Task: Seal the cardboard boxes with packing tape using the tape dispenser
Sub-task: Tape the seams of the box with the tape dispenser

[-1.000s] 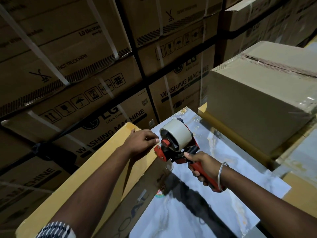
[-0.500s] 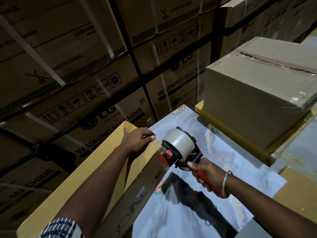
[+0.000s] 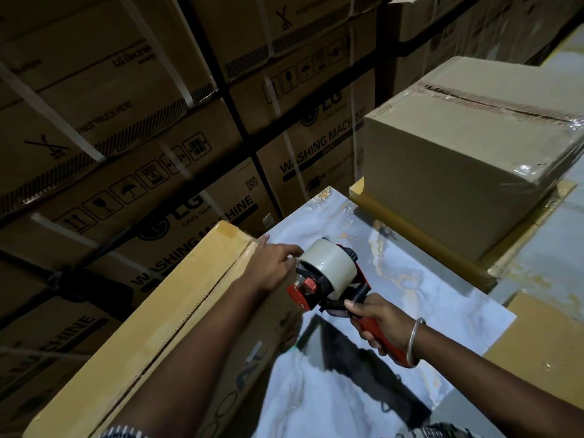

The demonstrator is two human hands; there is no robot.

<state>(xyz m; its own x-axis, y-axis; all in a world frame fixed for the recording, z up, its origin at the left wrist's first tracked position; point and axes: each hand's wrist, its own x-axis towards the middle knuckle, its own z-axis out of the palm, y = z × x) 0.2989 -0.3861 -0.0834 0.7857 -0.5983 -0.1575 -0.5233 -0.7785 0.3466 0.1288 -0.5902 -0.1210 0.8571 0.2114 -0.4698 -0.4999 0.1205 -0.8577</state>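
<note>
The right hand (image 3: 377, 324) is wrapped tight around the red handle of the tape dispenser (image 3: 328, 279), fingers curled under it and the thumb along the top, a metal bangle (image 3: 414, 341) on the wrist. The dispenser sits at the far end of the long yellow-topped box (image 3: 151, 324), its red front plate against that box's end corner and its single roll of pale tape (image 3: 327, 267) standing up above the frame. The left hand (image 3: 273, 265) lies on the top of the same box at that far end, palm down with the fingers reaching forward toward the roll; the fingertips are right at the roll, and whether they pinch the tape end or only press there cannot be told. A patterned sleeve (image 3: 124, 433) shows at the bottom edge.

Two boxes are at hand: the long one under the left arm, with a dark printed side facing right, and a squarer brown box (image 3: 458, 165) at the far right, its top seam already covered by clear tape. That brown box rests on a flat yellow carton (image 3: 420, 235). Both stand on a glossy marbled floor (image 3: 410, 279), which shows between them and carries the dispenser's dark shadow.

Behind, a wall of stacked washing-machine cartons (image 3: 189, 172) with white straps fills the far and left sides, close behind the long box's far end.
</note>
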